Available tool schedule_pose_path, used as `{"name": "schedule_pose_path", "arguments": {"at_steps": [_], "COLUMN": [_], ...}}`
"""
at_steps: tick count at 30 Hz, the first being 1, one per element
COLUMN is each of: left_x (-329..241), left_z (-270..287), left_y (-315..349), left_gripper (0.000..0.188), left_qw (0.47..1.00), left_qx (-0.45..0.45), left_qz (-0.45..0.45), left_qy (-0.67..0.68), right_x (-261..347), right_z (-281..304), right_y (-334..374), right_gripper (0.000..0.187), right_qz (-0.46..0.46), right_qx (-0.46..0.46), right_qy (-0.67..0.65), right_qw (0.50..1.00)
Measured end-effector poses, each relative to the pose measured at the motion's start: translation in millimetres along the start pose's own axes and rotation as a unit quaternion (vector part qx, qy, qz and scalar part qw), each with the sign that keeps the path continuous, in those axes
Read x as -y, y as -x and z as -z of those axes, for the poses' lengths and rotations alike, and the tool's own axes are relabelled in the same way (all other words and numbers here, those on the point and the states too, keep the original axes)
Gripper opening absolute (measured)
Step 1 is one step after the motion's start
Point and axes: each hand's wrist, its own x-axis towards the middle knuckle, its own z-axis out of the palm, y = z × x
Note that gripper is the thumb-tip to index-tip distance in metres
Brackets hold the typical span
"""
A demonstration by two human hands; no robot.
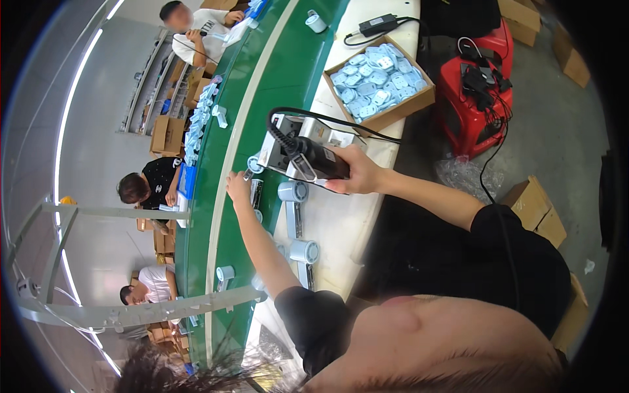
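My right hand (357, 171) is wrapped around the end of a black electric screwdriver (322, 160), with a metal hanging loop and a thick cord at its other end. The screwdriver lies across a white box-shaped fixture (278, 128) on the bench, and its tip is hidden. My left hand (238, 187) reaches over the green belt, fingers closed at a small light-blue round-headed device (255, 164). Beside my left forearm, several more such devices lie on the white bench edge, among them one device (293, 192) and another device (304, 251).
A cardboard box (401, 116) full of light-blue flat parts stands on the white bench (341, 226). Behind it lies a black power adapter (378, 25). The green conveyor belt (262, 85) runs alongside; several people work across it. A red machine (462, 98) with cables stands right.
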Motion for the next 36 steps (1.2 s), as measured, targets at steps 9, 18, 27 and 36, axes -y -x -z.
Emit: {"name": "schedule_pose_path", "arguments": {"at_steps": [9,18,27,36], "left_x": [-10,-94,-230,-240], "left_z": [108,261,200,172], "left_y": [0,98,237,244], "left_gripper": [0.044,0.037,0.049,0.034], "left_qw": [0.975,0.488,0.463,0.633], "left_qx": [-0.106,-0.504,-0.334,-0.161], "left_qz": [-0.083,-0.050,0.028,0.010], "left_qy": [0.176,0.711,0.820,0.758], "right_x": [10,16,-37,6], "right_z": [2,109,157,131], "right_y": [0,-45,-65,-65], "right_gripper": [0.041,0.042,0.029,0.042], "right_qz": [-0.033,-0.062,-0.157,-0.039], "right_qx": [-0.026,-0.157,0.059,-0.037], "right_qy": [0.005,0.361,0.597,0.543], "right_qw": [0.999,0.917,0.785,0.838]}}
